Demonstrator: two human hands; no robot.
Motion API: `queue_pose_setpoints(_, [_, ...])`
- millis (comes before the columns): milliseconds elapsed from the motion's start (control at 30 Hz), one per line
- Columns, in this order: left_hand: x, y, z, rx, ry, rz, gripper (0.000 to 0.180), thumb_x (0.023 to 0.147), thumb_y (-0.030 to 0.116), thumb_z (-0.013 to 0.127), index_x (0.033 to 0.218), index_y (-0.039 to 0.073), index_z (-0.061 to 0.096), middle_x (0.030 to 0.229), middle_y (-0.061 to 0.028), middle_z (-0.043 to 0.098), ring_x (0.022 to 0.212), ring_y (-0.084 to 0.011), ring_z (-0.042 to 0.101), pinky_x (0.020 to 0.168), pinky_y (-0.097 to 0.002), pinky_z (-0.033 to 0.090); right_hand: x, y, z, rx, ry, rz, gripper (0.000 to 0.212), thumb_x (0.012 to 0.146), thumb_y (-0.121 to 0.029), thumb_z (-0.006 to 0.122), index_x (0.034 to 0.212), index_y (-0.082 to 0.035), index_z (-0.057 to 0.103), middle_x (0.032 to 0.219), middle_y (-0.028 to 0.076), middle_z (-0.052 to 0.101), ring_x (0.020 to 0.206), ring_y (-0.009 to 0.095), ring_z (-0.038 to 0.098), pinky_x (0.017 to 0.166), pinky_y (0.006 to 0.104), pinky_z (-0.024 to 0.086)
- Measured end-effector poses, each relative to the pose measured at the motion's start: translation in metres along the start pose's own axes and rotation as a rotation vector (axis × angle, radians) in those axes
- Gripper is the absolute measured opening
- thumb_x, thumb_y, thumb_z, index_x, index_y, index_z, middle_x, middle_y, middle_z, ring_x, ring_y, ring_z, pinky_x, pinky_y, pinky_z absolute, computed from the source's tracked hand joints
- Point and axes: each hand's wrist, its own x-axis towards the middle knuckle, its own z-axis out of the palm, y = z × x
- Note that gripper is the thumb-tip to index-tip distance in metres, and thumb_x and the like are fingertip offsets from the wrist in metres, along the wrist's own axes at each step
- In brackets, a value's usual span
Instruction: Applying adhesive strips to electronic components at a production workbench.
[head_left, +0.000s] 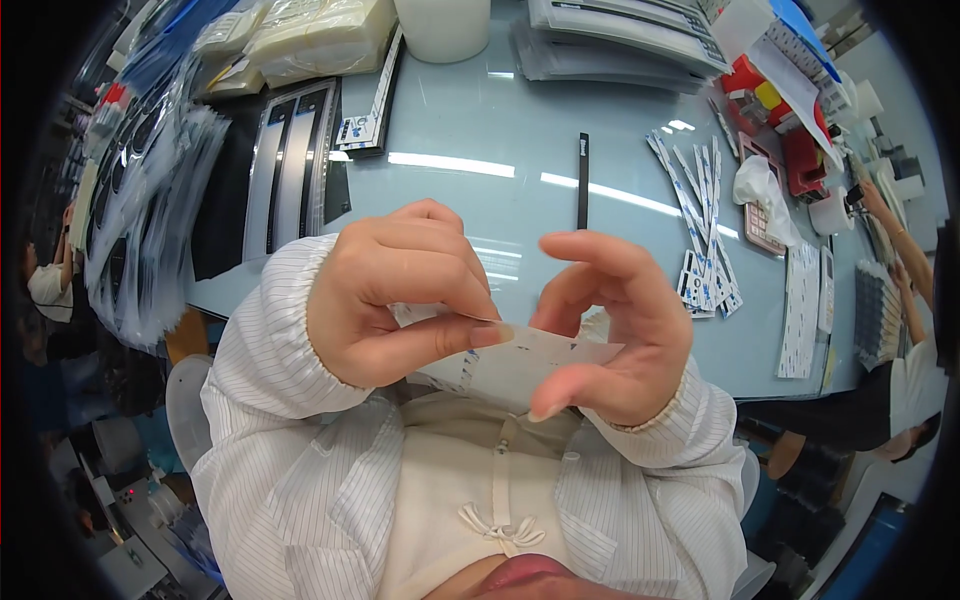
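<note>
Close to my body, above the near edge of the table, I hold a thin whitish translucent sheet (510, 368) with small blue marks. My left hand (400, 295) pinches its upper edge between thumb and fingertips. At the sheet's right end is my right hand (630, 325), thumb and fingers spread apart around it without closing on it. Part of the sheet's left side is hidden behind my left hand. Beyond my right hand a narrow black strip (583, 180) lies on the glassy table (450, 120).
White strips with blue print (708, 230) lie fanned at right, near a pink calculator (762, 205) and crumpled tissue (765, 188). Clear plastic sheets (150, 220) and silver-and-black panels (290, 165) lie left. Stacked panels (620, 50) and a white tub (445, 28) stand at the back. Other people work at both sides.
</note>
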Motion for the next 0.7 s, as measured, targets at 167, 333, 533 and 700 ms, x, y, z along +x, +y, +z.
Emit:
queue_pose_setpoints(167, [0.001, -0.005, 0.003, 0.077, 0.006, 0.062, 0.009, 0.075, 0.003, 0.078, 0.077, 0.008, 0.07, 0.072, 0.0004, 0.069, 0.065, -0.0136, 0.061, 0.082, -0.0334, 0.033, -0.004, 0.004, -0.005, -0.167, -0.136, -0.017, 0.027, 0.073, -0.011, 0.088, 0.089, 0.001, 0.07, 0.081, 0.007, 0.067, 0.07, 0.014, 0.061, 0.064, 0.0251, 0.046])
queue_pose_setpoints(333, [0.0, -0.01, 0.006, 0.052, 0.014, 0.091, 0.009, 0.078, 0.004, 0.077, 0.078, 0.009, 0.07, 0.075, 0.0017, 0.069, 0.066, -0.0133, 0.062, 0.083, -0.0338, 0.033, -0.005, 0.006, -0.004, -0.175, -0.091, -0.017, 0.013, 0.078, -0.003, 0.081, 0.085, 0.001, 0.069, 0.079, 0.009, 0.068, 0.067, 0.015, 0.061, 0.06, 0.0268, 0.046])
queue_pose_setpoints(533, [0.0, -0.014, 0.005, 0.077, -0.023, 0.095, 0.013, 0.078, 0.011, 0.082, 0.085, 0.01, 0.071, 0.083, 0.0014, 0.07, 0.08, -0.0136, 0.063, 0.089, -0.0343, 0.036, -0.007, 0.004, -0.007, -0.135, -0.04, -0.065, 0.011, 0.082, -0.005, 0.078, 0.087, 0.001, 0.07, 0.08, 0.009, 0.069, 0.067, 0.017, 0.061, 0.061, 0.0271, 0.047])
queue_pose_setpoints(700, [-0.001, -0.013, -0.004, 0.064, -0.047, 0.046, 0.02, 0.07, 0.014, 0.088, 0.083, 0.013, 0.073, 0.084, 0.0022, 0.069, 0.082, -0.0152, 0.063, 0.086, -0.0319, 0.039, -0.005, 0.003, -0.006, -0.13, -0.099, -0.095, 0.01, 0.082, -0.005, 0.078, 0.087, 0.001, 0.071, 0.08, 0.009, 0.069, 0.067, 0.016, 0.062, 0.061, 0.0264, 0.047])
